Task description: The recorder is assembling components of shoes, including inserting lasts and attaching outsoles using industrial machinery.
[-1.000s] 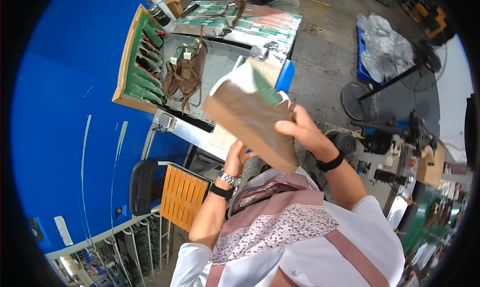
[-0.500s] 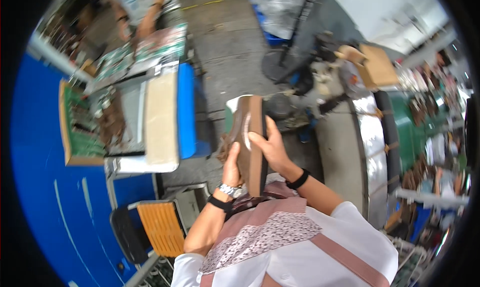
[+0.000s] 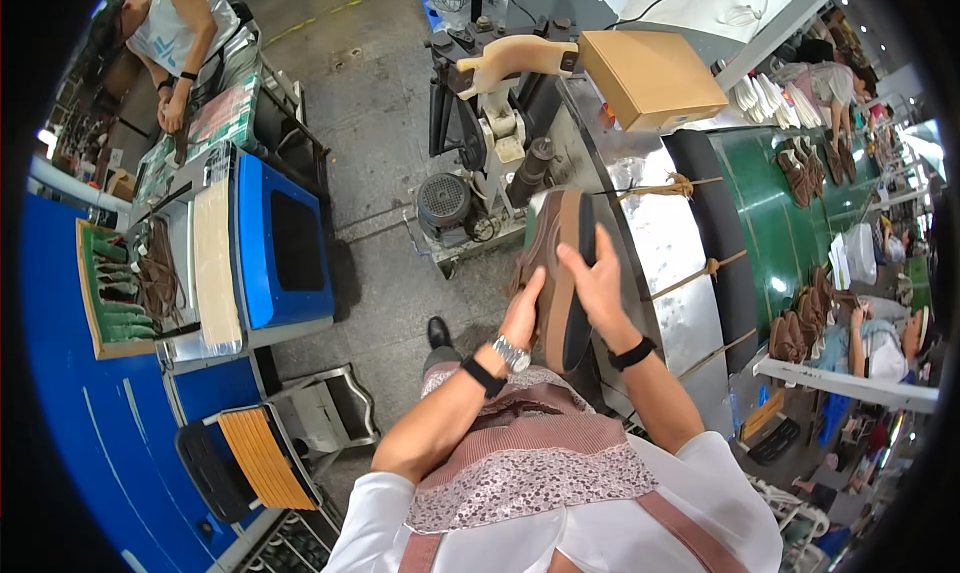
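Observation:
A brown shoe [image 3: 563, 321] is held upright on its side in front of my apron, its tan midsole edge toward me and its dark outsole to the right. My left hand [image 3: 519, 320] grips the upper from the left, thumb along its side. From the right, my right hand [image 3: 603, 291] closes on the sole, its thumb on the midsole edge. Some fingers of both hands are hidden behind the shoe. Just beyond the shoe stands a machine with a grey motor [image 3: 445, 201] and a curved cream-coloured part [image 3: 520, 59].
A cardboard box [image 3: 650, 78] sits beyond a metal-topped bench [image 3: 668, 238]. Right of it runs a green conveyor belt [image 3: 750, 188] carrying brown shoes [image 3: 797, 173]. To the left are a blue-sided machine [image 3: 256, 258] and a wood-slatted chair [image 3: 265, 458]. A person [image 3: 185, 33] works at far left.
The view has swung left to right, bringing the motor machine and conveyor closer to the middle. Both hands still hold the shoe, now farther right in the picture.

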Tool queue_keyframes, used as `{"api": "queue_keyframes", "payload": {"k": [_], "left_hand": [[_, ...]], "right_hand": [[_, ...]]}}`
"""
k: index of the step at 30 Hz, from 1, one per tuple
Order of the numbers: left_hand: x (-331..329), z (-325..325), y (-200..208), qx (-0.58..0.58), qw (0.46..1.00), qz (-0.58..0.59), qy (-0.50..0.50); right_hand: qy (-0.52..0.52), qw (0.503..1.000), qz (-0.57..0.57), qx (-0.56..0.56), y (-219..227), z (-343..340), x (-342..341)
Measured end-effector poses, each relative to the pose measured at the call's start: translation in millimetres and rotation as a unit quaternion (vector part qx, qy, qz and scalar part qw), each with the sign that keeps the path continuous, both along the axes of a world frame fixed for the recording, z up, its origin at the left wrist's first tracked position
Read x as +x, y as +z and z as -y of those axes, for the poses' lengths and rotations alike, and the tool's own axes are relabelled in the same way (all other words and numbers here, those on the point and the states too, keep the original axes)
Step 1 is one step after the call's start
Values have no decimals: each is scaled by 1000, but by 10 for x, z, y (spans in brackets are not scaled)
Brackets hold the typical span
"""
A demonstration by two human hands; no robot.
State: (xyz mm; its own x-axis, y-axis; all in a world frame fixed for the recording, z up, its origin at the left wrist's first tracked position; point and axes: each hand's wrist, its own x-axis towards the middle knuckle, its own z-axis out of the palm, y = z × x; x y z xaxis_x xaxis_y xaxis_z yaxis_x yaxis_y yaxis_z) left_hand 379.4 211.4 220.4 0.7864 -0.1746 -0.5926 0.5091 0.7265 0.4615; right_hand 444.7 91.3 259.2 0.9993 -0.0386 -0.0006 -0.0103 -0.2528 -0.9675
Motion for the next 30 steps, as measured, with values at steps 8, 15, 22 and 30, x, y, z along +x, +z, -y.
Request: {"api": "queue_keyframes", "payload": {"k": [8,15,22,30], "left_hand": [[1156,208,158,-125,985,102,59],[1143,357,152,-226,964,84,111],[1184,447,244,-248,960,86,99],[537,286,-377,-63,984,64,-152]], "right_hand": [[27,986,46,-159,734,-63,1129],[50,923,142,-355,712,-130,1202],[142,880,142,-430,997,-290,1316],[111,897,144,-403,849,-201,1129]]}}
